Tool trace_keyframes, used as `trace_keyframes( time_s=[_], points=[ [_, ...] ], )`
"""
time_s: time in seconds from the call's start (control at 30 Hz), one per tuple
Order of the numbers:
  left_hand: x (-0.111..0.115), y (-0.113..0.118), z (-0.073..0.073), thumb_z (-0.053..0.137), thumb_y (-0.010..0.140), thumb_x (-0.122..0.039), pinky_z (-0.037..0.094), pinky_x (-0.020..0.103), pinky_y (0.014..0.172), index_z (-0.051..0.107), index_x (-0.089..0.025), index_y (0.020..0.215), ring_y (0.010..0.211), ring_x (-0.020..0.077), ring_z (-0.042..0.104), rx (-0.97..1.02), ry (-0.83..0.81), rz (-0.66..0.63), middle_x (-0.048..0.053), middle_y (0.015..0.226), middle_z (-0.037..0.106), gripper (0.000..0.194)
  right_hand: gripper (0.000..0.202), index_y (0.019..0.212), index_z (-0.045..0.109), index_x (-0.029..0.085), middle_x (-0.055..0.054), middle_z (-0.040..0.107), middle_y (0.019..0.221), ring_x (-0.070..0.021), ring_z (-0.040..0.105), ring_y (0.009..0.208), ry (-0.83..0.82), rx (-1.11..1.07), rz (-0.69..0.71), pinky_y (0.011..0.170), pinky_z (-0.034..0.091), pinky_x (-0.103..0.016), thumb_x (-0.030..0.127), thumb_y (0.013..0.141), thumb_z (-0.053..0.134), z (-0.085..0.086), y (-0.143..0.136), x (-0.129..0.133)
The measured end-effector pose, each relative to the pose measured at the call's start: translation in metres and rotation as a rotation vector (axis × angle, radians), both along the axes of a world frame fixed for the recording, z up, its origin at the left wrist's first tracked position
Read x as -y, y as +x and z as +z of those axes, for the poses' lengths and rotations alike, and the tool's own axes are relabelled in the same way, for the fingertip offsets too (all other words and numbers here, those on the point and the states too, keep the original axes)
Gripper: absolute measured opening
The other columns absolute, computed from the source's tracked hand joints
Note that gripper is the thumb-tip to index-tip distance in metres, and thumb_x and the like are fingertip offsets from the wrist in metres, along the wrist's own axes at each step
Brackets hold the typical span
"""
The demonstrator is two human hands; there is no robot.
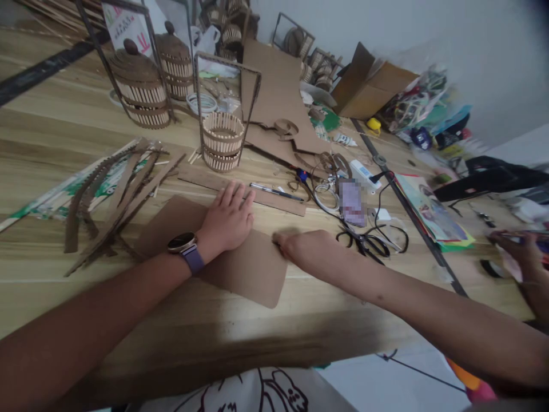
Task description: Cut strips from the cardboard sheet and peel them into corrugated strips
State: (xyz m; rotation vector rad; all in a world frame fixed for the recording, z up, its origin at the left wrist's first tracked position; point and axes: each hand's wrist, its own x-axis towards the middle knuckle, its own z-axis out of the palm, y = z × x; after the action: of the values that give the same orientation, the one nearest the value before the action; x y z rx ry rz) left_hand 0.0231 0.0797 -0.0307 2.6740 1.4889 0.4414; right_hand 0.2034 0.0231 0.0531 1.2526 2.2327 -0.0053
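Observation:
My left hand [229, 220] lies flat with its fingers stretched on a brown cardboard sheet [249, 269] with rounded corners. At the sheet's right edge, my right hand [302, 246] is closed, and motion blurs its fingertips. Whatever it may hold there is too small and smeared to name. Just beyond my left fingertips, a pen [277, 192] rests on a narrow cardboard strip [281, 205]. Black-handled scissors [371, 245] lie to the right of my right hand. Behind the strip stands a small stick basket [223, 142] with a tall frame handle.
Cut cardboard strips [122, 212] are heaped at the left. Two lidded baskets [139, 86] stand behind them. A phone [352, 201], a power strip [364, 174] and a cardboard box [373, 86] occupy the right side. Another person's hand [525, 254] shows at the far right.

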Motion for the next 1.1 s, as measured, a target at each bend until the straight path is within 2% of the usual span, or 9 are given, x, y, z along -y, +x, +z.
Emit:
trace_keyframes(
  time_s=[0.23,0.33,0.53,0.7,0.77,0.87,0.93,1.0,1.1],
  points=[
    [-0.002,-0.002,-0.005,0.040,0.095,-0.029,0.026,0.054,0.115,0.045,-0.003,0.144,0.144,0.0412,0.027,-0.007,0.042,-0.002,0.025,0.151,0.039,0.056,0.028,0.109,0.060,0.016,-0.011,0.070,0.071,-0.0231,0.069,0.059,0.047,0.139,-0.144,0.048,0.034,-0.024,0.015,0.098,0.035,-0.004,0.059,0.041],
    [-0.002,-0.002,-0.006,0.040,0.094,-0.029,0.025,0.055,0.115,0.044,-0.002,0.144,0.144,0.0410,0.026,0.000,0.061,-0.011,0.026,0.151,0.039,0.056,0.032,0.117,0.059,0.018,-0.012,0.071,0.085,-0.0229,0.069,0.065,0.092,0.155,-0.237,0.049,0.035,-0.024,0.027,0.102,0.033,-0.001,0.076,0.049],
    [-0.009,-0.006,-0.009,0.038,0.095,-0.030,0.027,0.056,0.114,0.047,-0.003,0.141,0.144,0.0375,0.027,0.049,0.069,-0.040,0.024,0.149,0.042,0.055,0.041,0.140,0.045,0.026,-0.014,0.062,0.109,-0.0235,0.065,0.091,0.324,0.074,-0.355,0.065,0.041,-0.027,0.035,0.102,0.034,-0.010,0.074,0.031],
    [-0.014,-0.043,0.013,0.046,0.093,-0.050,0.031,0.046,0.115,0.046,-0.014,0.143,0.144,0.0308,0.030,-0.068,-0.171,-0.300,0.014,0.151,0.044,0.062,0.048,0.149,0.036,0.031,-0.015,0.058,0.113,-0.0262,0.058,0.103,0.364,-0.066,-0.361,0.079,0.041,-0.031,0.037,0.102,0.034,-0.032,0.074,0.016],
    [-0.012,-0.062,0.026,0.062,0.079,-0.059,0.027,0.049,0.115,0.044,-0.016,0.145,0.145,0.0350,0.028,-0.201,-0.225,-0.339,0.015,0.154,0.038,0.081,0.047,0.147,0.040,0.026,-0.018,0.057,0.121,-0.0293,0.054,0.110,0.396,-0.104,-0.369,0.087,0.040,-0.036,0.035,0.101,0.035,-0.035,0.069,0.018],
    [-0.007,-0.080,0.041,0.077,0.063,-0.054,0.025,0.053,0.115,0.043,-0.016,0.146,0.143,0.0398,0.029,-0.388,-0.290,-0.312,0.017,0.153,0.040,0.097,0.044,0.140,0.048,0.017,-0.020,0.052,0.133,-0.0320,0.049,0.120,0.427,-0.219,-0.349,0.099,0.034,-0.043,0.033,0.100,0.038,-0.029,0.048,0.027],
    [-0.005,-0.082,0.048,0.079,0.060,-0.050,0.021,0.053,0.115,0.043,-0.015,0.146,0.141,0.0399,0.031,-0.452,-0.290,-0.315,0.019,0.151,0.042,0.099,0.049,0.140,0.047,0.017,-0.016,0.057,0.131,-0.0294,0.050,0.119,0.323,-0.354,-0.236,0.101,0.033,-0.041,0.043,0.098,0.043,-0.022,0.026,0.032],
    [-0.003,-0.078,0.052,0.080,0.059,-0.048,0.019,0.052,0.116,0.047,-0.013,0.142,0.137,0.0384,0.037,-0.479,-0.263,-0.338,0.020,0.146,0.048,0.096,0.069,0.141,0.044,0.015,-0.016,0.060,0.127,-0.0305,0.051,0.118,0.231,-0.422,-0.166,0.100,0.035,-0.041,0.059,0.089,0.054,-0.017,0.003,0.033],
    [-0.002,-0.068,0.057,0.082,0.056,-0.047,0.025,0.050,0.113,0.054,-0.011,0.133,0.126,0.0368,0.047,-0.502,-0.223,-0.355,0.020,0.133,0.057,0.089,0.085,0.136,0.046,0.012,-0.018,0.063,0.119,-0.0329,0.056,0.111,0.142,-0.352,-0.196,0.096,0.038,-0.042,0.064,0.073,0.070,-0.013,-0.022,0.028]
  ],
)
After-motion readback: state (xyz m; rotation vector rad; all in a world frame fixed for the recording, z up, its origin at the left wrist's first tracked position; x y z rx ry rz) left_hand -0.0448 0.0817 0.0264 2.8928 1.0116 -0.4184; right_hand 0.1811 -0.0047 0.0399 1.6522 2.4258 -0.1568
